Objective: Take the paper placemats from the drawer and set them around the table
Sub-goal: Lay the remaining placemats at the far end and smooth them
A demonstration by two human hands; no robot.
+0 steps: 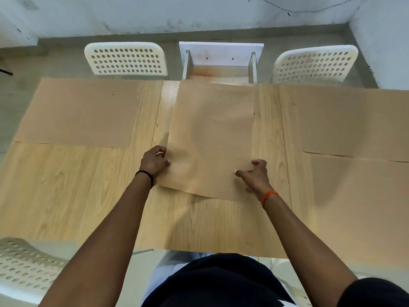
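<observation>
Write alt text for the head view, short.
Both hands, left hand and right hand, hold the near end of a paper placemat on the wooden table. Two more placemats lie at far left and far right; the open drawer sits beyond.

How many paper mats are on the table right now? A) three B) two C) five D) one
A: one placemat lies at the far left, one at the far right, and the middle placemat is held by the left hand and right hand on the table.
</observation>
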